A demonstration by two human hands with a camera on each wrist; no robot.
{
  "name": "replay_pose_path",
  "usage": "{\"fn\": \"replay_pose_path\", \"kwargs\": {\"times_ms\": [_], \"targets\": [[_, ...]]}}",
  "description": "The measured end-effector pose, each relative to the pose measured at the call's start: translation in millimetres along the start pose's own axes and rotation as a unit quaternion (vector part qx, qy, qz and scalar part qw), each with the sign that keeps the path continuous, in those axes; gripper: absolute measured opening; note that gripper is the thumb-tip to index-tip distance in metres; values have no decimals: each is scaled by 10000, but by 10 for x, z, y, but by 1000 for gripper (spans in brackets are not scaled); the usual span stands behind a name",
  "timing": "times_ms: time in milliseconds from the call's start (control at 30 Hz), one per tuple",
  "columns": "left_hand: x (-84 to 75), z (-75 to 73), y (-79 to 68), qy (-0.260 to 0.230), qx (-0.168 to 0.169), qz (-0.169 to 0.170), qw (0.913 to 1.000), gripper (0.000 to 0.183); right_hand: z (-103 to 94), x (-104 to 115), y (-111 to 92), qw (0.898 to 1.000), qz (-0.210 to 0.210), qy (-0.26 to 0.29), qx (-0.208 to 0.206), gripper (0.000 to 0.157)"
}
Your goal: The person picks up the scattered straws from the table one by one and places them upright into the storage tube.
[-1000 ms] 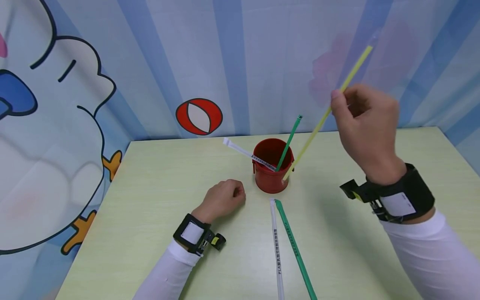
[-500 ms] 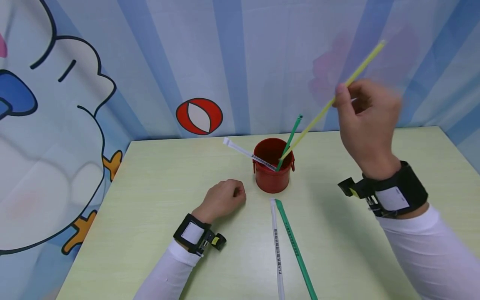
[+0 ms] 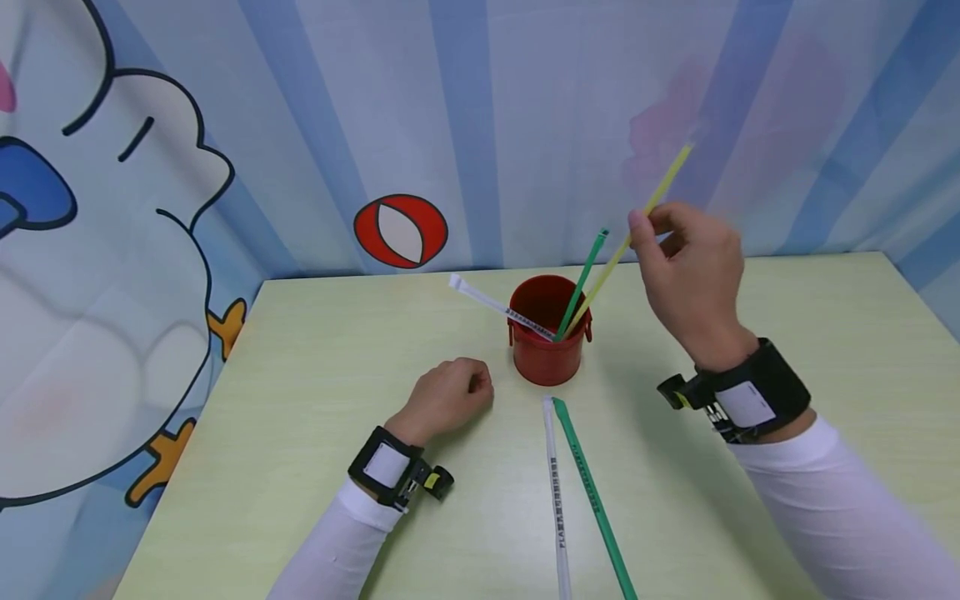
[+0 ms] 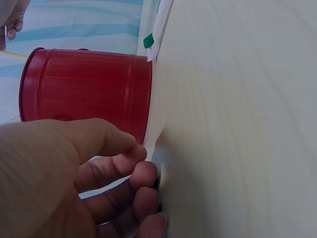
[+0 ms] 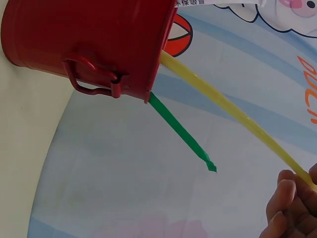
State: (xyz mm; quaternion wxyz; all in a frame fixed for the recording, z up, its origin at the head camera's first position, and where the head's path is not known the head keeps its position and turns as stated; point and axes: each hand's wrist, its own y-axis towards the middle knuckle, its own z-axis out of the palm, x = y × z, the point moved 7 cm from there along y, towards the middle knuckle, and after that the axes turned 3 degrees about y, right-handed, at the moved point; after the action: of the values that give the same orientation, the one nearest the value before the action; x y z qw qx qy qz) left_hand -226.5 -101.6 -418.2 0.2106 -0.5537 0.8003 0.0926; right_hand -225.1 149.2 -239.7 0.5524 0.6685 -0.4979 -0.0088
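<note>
My right hand (image 3: 690, 275) pinches a thin yellow straw (image 3: 663, 185) between thumb and fingers. The straw slants down to the left, and its lower end is inside the small red bucket (image 3: 547, 360). In the right wrist view, the yellow straw (image 5: 233, 110) passes over the bucket's rim. A green wrapped straw (image 3: 592, 260) and a white wrapped straw (image 3: 480, 297) also lean in the bucket. My left hand (image 3: 446, 400) rests on the table just left of the bucket, fingers loosely curled around nothing; the left wrist view shows its fingertips (image 4: 143, 174) beside the tabletop.
A second white wrapped straw (image 3: 557, 500) and a second green wrapped straw (image 3: 596, 504) lie side by side on the pale wooden table (image 3: 322, 333), in front of the bucket. Behind the table hangs a blue striped cloth (image 3: 525, 125) with cartoon prints.
The right hand has moved left and down toward the bucket. The yellow straw's lower end has gone from in front of the bucket to inside it. The left hand has stayed put.
</note>
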Motion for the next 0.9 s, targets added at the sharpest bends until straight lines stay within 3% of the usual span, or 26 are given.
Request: {"fn": "replay_pose_path", "kwargs": {"times_ms": [633,900], "targets": [[-21,-25,-10,64,-62,76,9999,12,321,-294,-221,9897,793,-454,1098,40],[-23,-19,-8,94,-65,101,9999,12,392,-340,-286,9878,802,-461,1253,37]]}}
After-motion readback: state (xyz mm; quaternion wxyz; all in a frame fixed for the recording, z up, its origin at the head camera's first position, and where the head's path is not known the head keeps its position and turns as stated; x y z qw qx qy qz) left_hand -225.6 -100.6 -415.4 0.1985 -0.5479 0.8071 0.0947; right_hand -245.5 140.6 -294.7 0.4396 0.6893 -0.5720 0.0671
